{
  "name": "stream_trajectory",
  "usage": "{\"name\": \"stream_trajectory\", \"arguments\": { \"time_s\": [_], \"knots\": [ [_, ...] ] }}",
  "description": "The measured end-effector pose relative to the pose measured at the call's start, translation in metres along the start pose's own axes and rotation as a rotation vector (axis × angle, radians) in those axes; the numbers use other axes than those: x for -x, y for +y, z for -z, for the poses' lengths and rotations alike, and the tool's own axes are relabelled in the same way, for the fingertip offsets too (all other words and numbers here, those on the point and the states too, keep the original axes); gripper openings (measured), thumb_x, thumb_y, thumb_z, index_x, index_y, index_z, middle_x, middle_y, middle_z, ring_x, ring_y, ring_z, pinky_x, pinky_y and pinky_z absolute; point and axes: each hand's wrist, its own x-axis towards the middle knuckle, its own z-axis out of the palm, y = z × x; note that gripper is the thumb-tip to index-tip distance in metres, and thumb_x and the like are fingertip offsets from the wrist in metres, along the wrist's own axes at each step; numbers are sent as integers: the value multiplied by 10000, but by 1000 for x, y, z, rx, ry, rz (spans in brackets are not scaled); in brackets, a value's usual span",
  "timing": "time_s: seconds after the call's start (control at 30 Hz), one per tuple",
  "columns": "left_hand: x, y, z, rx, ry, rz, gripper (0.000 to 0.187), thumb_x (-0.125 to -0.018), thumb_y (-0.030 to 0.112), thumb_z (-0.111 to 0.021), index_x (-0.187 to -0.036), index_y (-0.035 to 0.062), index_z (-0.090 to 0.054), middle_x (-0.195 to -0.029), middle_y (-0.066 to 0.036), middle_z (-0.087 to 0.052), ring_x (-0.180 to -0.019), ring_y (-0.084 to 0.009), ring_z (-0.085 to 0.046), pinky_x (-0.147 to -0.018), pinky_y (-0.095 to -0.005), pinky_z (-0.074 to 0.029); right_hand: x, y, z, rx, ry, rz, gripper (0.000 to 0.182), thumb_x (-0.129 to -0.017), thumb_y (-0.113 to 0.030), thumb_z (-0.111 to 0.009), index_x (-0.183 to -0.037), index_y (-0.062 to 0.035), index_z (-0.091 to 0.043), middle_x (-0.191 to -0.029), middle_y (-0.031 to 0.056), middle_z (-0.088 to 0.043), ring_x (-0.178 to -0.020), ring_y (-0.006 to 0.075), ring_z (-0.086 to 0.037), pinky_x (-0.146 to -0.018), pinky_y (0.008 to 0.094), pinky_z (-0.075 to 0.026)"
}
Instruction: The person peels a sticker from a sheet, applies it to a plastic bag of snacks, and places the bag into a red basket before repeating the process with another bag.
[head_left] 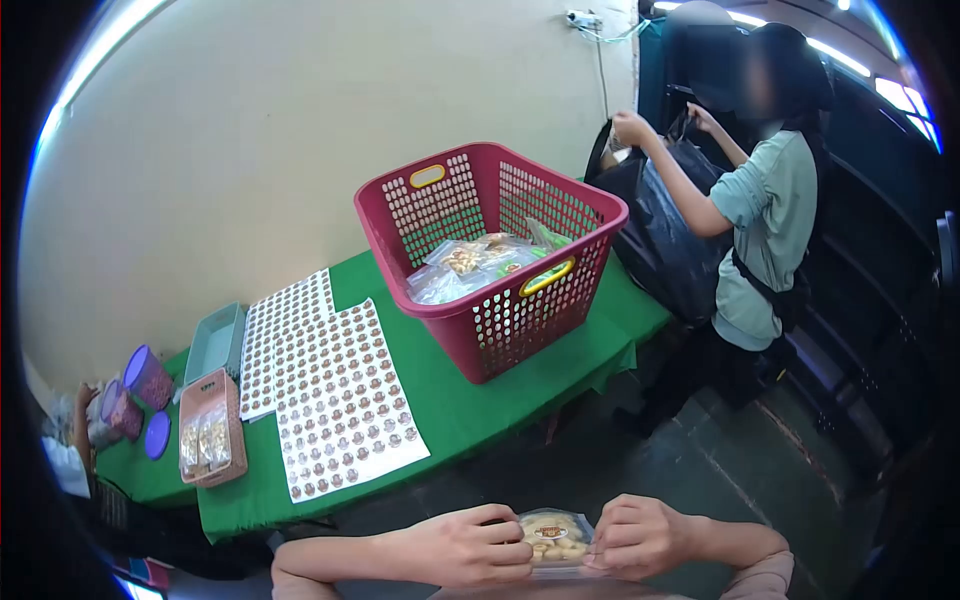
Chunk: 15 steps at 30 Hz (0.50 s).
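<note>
1. Bag (556, 546): nearest thing to me, low centre of view, right between my hands. Round label on top face, pale pieces inside. Visible part runs side to side; fingers cover both ends, so I can't confirm the long axis.
2. Left hand (486, 545): fingers curled, pinching the bag's left side. Right hand (638, 537): pinching its right side. Neither has let go. Both in contact, so neither hand is nearer; I read that left-right span between the two grips as the key relation.
3. Table (465, 415): ahead of the hands, bag held short of its near edge.
4. Sheets (348, 400) of round labels: forward-left, nearer my left hand.
5. Pink tray (225, 476): left of the sheets, filled packs inside.
6. Basket (450, 335): straight ahead past the bag, more packs in it.
7. Co-worker (768, 215): far right, both hands at a black sack (675, 250) beside the basket.
</note>
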Motion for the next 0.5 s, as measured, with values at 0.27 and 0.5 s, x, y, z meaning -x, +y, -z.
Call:
{"name": "stream_trajectory", "arguments": {
  "time_s": [0.27, 0.5],
  "knots": [
    [-23, -29, 28, -108, -75, 38, 86, -714, 149, -519, -765, 86, -491, -722, -12, -420, -735, -133, -481, -800, -300, -403, -10, 37, 35, 107, -2, 123, 118, -655, -85, -670, -648, -73, -553, -644, -19, -503, -649, 113, -540, -624, 253, -438],
    [-30, -98, 20, -25, 5, -69, 76, -747, 140, -520, -700, 91, -486, -709, -12, -440, -719, -139, -496, -775, -319, -424, -15, 77, 48, -3, -76, 58, 284, -707, -162, -625, -937, -28, -529, -922, 148, -521, -787, 294, -525, -700, 379, -414]
  ]
}}
